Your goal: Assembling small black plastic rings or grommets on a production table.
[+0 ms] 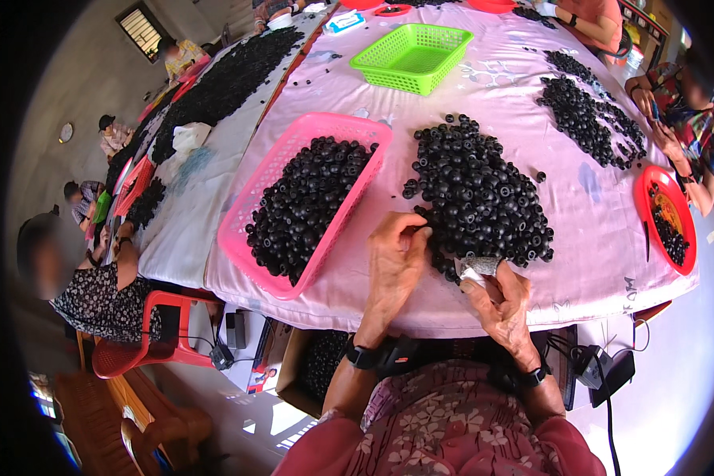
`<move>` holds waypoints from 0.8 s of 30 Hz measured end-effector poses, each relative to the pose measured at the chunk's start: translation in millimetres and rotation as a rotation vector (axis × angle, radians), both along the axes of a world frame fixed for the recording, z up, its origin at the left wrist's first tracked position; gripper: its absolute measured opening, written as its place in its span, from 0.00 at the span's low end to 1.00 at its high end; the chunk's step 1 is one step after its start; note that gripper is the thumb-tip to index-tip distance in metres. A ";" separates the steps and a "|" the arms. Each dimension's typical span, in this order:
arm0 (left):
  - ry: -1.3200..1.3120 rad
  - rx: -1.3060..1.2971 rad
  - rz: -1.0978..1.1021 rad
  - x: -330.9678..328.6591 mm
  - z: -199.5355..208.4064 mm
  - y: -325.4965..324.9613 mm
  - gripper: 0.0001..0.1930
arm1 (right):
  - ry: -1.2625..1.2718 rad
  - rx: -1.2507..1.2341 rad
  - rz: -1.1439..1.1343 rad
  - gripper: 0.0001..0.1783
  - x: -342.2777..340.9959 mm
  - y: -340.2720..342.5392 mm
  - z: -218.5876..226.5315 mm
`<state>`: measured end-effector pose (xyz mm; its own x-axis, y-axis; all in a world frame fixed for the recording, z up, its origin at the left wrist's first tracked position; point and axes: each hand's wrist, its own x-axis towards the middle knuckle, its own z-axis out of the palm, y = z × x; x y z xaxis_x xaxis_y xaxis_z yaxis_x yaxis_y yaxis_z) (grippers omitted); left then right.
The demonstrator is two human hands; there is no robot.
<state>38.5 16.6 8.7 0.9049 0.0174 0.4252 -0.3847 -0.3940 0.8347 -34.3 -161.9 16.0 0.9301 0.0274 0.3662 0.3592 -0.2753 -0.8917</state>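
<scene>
A heap of small black ring-shaped pieces (pixel 480 190) lies on the pink cloth in front of me. At its near left edge is my left hand (pixel 395 258), thumb and forefinger pinched together; whatever sits between them is too small to make out. My right hand (pixel 498 305) is closed at the near edge of the heap, around a small grey speckled piece with white material (pixel 474 274) under it. Its exact kind does not show. Left of the heap stands a pink plastic basket (pixel 238 230), partly filled with the same black pieces.
Beyond the heap sits a green basket (pixel 420 59). A red tray (pixel 688 258) with some black pieces lies at the right edge, near another person's hands (pixel 674 147). More black pieces (pixel 583 119) are spread at the far right. A red chair (pixel 174 333) stands at the left.
</scene>
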 end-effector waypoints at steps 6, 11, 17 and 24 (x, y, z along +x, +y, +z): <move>0.390 -0.768 -0.311 -21.1 -0.6 12.3 0.10 | -0.053 -0.086 -0.020 0.13 4.0 -4.9 -6.0; 0.459 -0.963 -0.449 -28.7 -2.4 12.5 0.13 | -0.082 -0.037 0.000 0.13 4.8 0.1 1.4; 0.365 -0.865 -0.392 -34.8 -2.3 4.7 0.11 | -0.109 -0.038 -0.015 0.14 5.8 -0.8 -4.6; 0.331 -0.794 -0.415 -37.8 1.3 3.8 0.12 | -0.143 -0.066 -0.011 0.14 5.8 -0.6 -7.0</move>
